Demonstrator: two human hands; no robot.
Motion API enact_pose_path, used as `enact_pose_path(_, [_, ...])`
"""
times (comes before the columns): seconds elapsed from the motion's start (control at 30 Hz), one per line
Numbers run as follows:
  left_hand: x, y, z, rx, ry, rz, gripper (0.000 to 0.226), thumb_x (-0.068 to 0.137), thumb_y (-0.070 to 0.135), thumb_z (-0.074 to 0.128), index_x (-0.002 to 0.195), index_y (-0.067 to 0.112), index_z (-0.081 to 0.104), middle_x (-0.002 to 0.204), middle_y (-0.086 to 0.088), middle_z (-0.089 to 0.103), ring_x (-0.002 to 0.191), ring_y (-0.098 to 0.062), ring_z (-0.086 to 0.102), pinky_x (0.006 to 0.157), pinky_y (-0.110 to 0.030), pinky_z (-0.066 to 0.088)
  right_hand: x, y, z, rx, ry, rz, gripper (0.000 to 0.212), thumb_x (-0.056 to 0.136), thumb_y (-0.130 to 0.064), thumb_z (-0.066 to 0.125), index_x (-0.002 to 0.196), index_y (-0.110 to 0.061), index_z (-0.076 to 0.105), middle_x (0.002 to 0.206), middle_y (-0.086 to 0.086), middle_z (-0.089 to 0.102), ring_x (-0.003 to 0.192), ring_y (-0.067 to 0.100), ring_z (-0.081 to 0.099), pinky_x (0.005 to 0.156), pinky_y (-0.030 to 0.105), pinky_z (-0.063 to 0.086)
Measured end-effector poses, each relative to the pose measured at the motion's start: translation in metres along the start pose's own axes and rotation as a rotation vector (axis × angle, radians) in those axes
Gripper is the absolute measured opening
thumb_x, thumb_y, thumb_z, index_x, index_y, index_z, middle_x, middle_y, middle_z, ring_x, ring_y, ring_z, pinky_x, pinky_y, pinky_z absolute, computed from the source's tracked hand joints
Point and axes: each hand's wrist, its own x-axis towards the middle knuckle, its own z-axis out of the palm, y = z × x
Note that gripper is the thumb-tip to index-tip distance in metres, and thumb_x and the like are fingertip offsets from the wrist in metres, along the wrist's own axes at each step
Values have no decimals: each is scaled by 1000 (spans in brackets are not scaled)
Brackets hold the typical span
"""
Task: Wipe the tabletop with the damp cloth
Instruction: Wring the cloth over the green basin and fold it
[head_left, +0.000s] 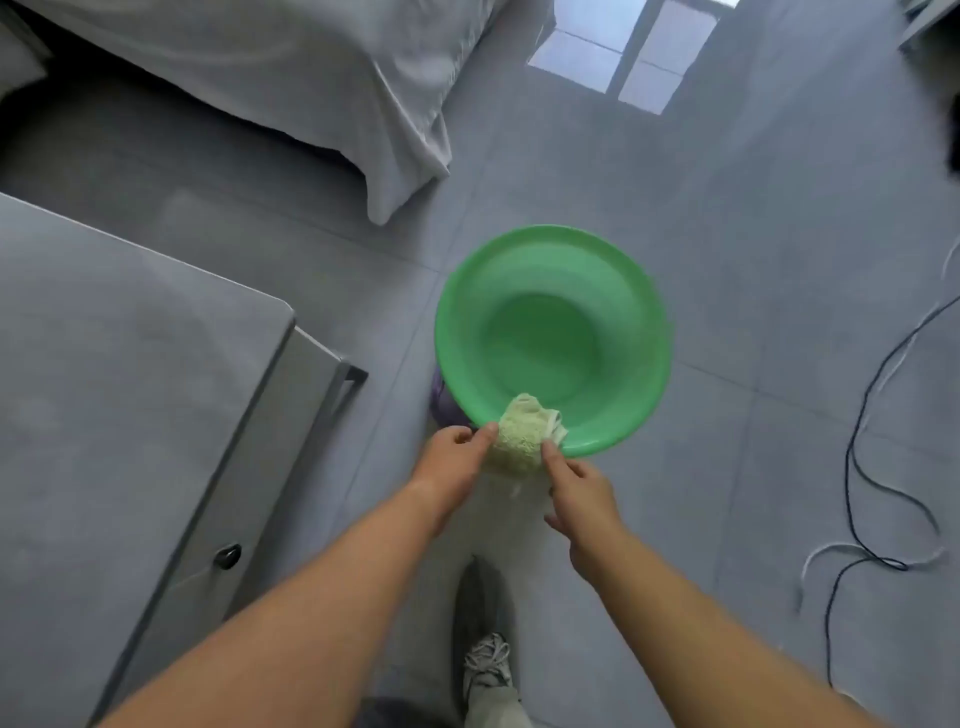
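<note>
Both hands (457, 457) (582, 499) pinch cloth (522, 439) over green basin (613, 291).

the cloth (519, 441) is pale green and nubbly, bunched into a wad, with a whiter fold showing at its far right. it is held over the near rim of a basin (550, 338). the tabletop (119, 353), grey and flat, is seen at the left.

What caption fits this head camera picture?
Both hands, left and right, hold a cloth over a green basin's rim.
</note>
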Motion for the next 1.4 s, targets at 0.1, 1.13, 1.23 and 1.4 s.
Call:
enact_pose_path(0.1, [16,-8,10,-139,-22,-98,34,90,45,65,97,12,69,104,-4,69,98,-20,60,87,-39,53,12,2,12,117,-1,33,31,92,-47,66,83,-18,64,117,17,62,116,39,56,100,62,46])
enact_pose_path(1.13, [-158,25,-287,-940,169,258,43,102,45,31,124,26,64,122,-7,68,115,-25,62,87,-43,54,-178,-142,272,-641,-673,-726,73,92,-32,69,152,-39,28,139,-5,51,123,13,56,105,37,47])
enact_pose_path(1.23, [-156,10,-337,-976,191,290,43,101,49,32,124,30,63,124,-3,67,112,-22,63,82,-42,54,-187,-137,332,-907,-682,-883,81,88,-45,70,155,-41,23,141,-8,39,125,10,46,102,31,43])
enact_pose_path(1.4, [-138,-14,-426,-922,208,323,43,102,54,29,128,37,58,129,7,63,118,-20,60,84,-44,56,-190,-129,431,-1173,-710,-1023,80,86,-51,69,149,-51,19,148,-11,26,128,15,42,98,40,50])
